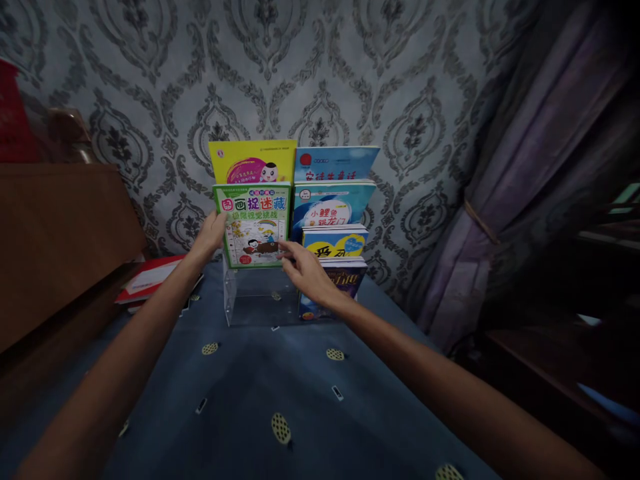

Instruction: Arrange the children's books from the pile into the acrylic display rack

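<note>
1. Left hand (211,232): closed on the left edge of a green picture-puzzle book (255,223), fingers behind the cover largely hidden.
2. Right hand (307,272): fingers bunched narrow, tips over the lower right edge of the same book; cannot tell whether they pinch it or only touch. The hand and wrist hide parts of the books on that side.
3. Green book: upright, facing near, at the left column of a clear acrylic book rack (250,293). Its bottom edge sits above the lower left tiers; cannot tell if it rests on a tier.
4. Yellow book (253,162): far left in the rack, lower part covered by the green one.
5. Rack, right column, far to near: blue storybook (335,160), only its upper strip showing; teal carp storybook (333,203); blue-and-yellow book (353,243), title partly covered; dark purple book (353,277), nearest, partly behind the hand.
6. Left of the rack, red book (155,273) on the blue patterned cloth (240,400), partly blocked by the left forearm.
7. Far left, wooden cabinet (70,227) and a red object (17,120), both cut off by the frame; the latter unidentifiable.
8. Right: tied curtain (460,240); beyond it, too dark to read.
</note>
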